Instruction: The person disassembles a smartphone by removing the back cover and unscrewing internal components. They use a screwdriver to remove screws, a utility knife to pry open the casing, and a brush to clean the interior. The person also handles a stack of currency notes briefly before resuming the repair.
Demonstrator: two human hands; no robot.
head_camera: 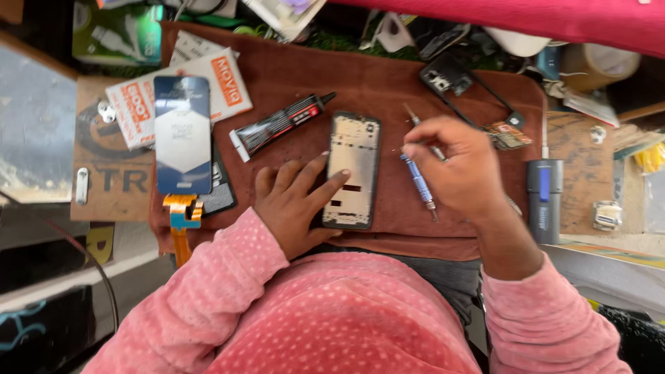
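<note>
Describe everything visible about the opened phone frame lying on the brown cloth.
The phone frame is a dark, rounded-corner rectangle, lying flat and lengthwise upright on the brown cloth. Its inside is exposed: a pale metallic plate with small cutouts and two dark slots in the lower half. No screen is fitted. The left hand rests on its lower left edge, fingers reaching over the plate. The right hand hovers beside it, not touching.

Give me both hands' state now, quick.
Left hand: open, fingers resting on the phone frame.
Right hand: fingers pinched together; what it pinches cannot be told.
</note>
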